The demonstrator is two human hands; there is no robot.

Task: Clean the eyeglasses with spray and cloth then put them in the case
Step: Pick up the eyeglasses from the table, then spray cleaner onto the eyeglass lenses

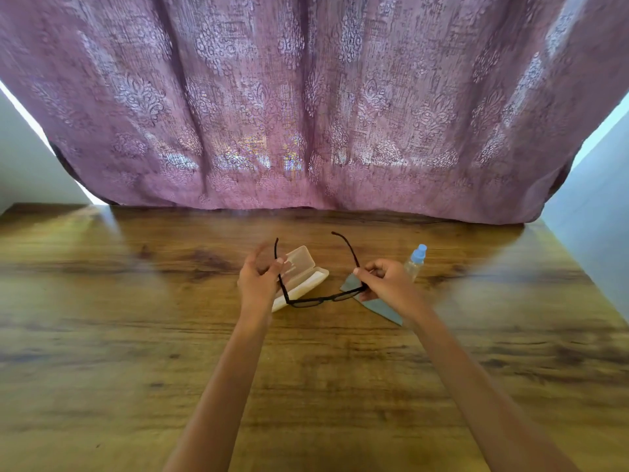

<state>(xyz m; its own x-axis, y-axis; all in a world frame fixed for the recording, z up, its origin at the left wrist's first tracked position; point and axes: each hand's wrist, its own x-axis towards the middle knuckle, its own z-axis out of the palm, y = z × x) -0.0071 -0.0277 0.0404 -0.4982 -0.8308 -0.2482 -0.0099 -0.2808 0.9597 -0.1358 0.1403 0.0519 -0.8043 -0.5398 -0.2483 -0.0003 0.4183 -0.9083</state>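
Now both hands hold the glasses (320, 299) up over the middle of the table (136, 335), temples unfolded and pointing to the far side, lenses on the near side. The left hand (260, 279) has its fingers curled round the left temple, close to the hinge; its fingertips are blurred, so the exact grip is hard to read. The right hand (386, 282) pinches the right end of the frame between thumb and curled fingers, with the cloth (381, 308) caught in the same grip. One corner of the grey-blue cloth shows on the far-left side of the thumb, and the rest hangs down towards the near right under the hand.

On the table lies the case (306, 272), cream-coloured and open, its lid raised on the far side; the left hand and the left lens cover its near end. A clear bottle (416, 262) with a blue cap stands just beyond the right hand, partly hidden by the knuckles. Along the far edge of the table hangs a mauve patterned curtain (306, 114).
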